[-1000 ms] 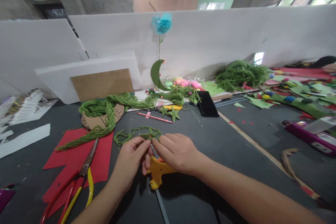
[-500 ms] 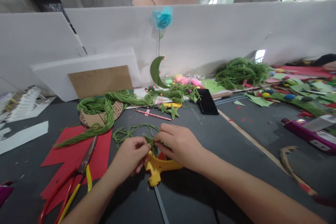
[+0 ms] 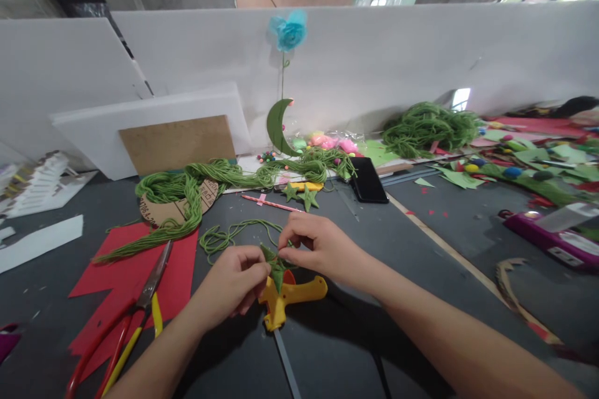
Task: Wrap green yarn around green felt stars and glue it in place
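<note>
My left hand (image 3: 236, 282) and my right hand (image 3: 318, 248) meet over the dark table, both pinching a small green felt star (image 3: 275, 264) that has green yarn (image 3: 224, 235) trailing from it to the left. Just beneath the star lies a yellow glue gun (image 3: 287, 298), its handle pointing toward me. Both hands have their fingers closed on the star.
Red-and-yellow scissors (image 3: 135, 318) lie on red paper (image 3: 126, 287) at the left. Bundles of green yarn (image 3: 196, 184), two more green stars (image 3: 302, 195), a pink stick (image 3: 271, 202) and a black phone (image 3: 367, 179) lie behind. A green crescent (image 3: 277, 128) with a blue flower leans on white boards. Scraps crowd the right.
Both hands have drawn the star a little toward me, over the glue gun. My right fingers have lifted into a pinch above it. The camera has tilted slightly.
</note>
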`<control>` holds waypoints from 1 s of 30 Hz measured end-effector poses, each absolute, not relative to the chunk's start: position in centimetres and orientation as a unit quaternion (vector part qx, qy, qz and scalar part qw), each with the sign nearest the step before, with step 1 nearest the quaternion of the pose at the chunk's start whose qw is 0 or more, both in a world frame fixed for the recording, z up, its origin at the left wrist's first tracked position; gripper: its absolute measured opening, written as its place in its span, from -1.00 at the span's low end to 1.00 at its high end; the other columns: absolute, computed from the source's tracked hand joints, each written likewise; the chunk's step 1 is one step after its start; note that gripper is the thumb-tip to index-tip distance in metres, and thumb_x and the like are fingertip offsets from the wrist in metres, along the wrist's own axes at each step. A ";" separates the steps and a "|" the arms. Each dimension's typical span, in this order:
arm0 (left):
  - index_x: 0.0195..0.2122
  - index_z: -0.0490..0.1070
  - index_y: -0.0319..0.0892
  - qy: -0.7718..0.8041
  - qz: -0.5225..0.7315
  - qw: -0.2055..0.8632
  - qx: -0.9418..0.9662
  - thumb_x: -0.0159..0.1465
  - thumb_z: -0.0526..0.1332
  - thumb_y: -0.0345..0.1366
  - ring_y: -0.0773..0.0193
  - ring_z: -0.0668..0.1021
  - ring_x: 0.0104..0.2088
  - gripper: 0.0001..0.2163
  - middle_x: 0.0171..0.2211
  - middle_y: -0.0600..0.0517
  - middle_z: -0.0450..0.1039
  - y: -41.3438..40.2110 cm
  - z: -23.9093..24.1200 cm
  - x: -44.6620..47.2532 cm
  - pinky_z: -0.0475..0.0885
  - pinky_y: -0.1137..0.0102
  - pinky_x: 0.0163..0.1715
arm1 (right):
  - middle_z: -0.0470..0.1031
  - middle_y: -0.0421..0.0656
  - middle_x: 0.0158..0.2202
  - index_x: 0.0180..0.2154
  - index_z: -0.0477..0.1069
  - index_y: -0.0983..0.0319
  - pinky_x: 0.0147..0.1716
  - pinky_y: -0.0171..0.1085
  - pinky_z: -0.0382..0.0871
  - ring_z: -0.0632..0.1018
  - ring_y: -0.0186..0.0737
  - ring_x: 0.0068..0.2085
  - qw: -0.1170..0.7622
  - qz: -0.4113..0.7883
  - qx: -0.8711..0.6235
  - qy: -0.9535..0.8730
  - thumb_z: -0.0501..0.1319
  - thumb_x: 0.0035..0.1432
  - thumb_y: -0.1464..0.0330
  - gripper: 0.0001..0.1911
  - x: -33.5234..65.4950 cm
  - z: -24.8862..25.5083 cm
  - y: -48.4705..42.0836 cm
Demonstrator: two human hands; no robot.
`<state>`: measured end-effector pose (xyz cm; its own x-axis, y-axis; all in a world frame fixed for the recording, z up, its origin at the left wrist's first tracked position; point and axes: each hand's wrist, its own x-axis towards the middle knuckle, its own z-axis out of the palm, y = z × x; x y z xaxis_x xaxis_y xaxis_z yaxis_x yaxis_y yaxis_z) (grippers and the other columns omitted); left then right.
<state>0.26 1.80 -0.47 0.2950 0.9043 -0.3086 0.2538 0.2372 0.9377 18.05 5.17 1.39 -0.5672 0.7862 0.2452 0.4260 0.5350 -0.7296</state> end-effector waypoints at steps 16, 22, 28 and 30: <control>-0.43 0.39 -0.20 0.465 0.424 0.619 0.470 -0.03 0.31 -0.31 0.35 0.48 -0.51 -0.84 -0.56 0.10 0.43 1.8 -1.0 0.8 0.37 0.47 -0.42 | 0.22 -0.30 -0.59 -0.55 0.39 0.29 -0.53 -0.40 0.08 0.22 -0.45 -0.54 0.315 0.490 -0.413 -0.700 0.18 -0.04 0.43 -0.90 17.8 1.4 5.2; -0.44 0.42 -0.20 0.425 0.436 0.650 0.455 0.05 0.27 -0.31 0.35 0.50 -0.54 -0.91 -0.59 0.08 0.46 1.9 -1.3 0.4 0.36 0.50 -0.51 | 0.28 -0.30 -0.61 -0.58 0.40 0.28 -0.49 -0.38 0.12 0.26 -0.44 -0.54 0.296 0.602 -0.404 -0.622 0.22 -0.08 0.40 -0.90 17.8 1.6 5.4; -0.44 0.41 -0.20 0.405 0.425 0.677 0.444 0.06 0.27 -0.32 0.40 0.43 -0.61 -0.92 -0.65 0.10 0.43 1.7 -1.5 0.3 0.31 0.53 -0.56 | 0.28 -0.31 -0.62 -0.57 0.40 0.29 -0.52 -0.39 0.08 0.25 -0.45 -0.55 0.294 0.623 -0.384 -0.615 0.25 -0.12 0.41 -0.91 17.9 1.6 5.3; -0.40 0.41 -0.19 0.402 0.425 0.684 0.436 0.05 0.28 -0.34 0.43 0.41 -0.60 -0.90 -0.64 0.13 0.41 1.7 -1.6 0.4 0.29 0.55 -0.55 | 0.24 -0.33 -0.64 -0.58 0.38 0.29 -0.54 -0.39 0.05 0.22 -0.47 -0.57 0.304 0.626 -0.387 -0.605 0.25 -0.12 0.41 -0.91 17.8 1.5 5.2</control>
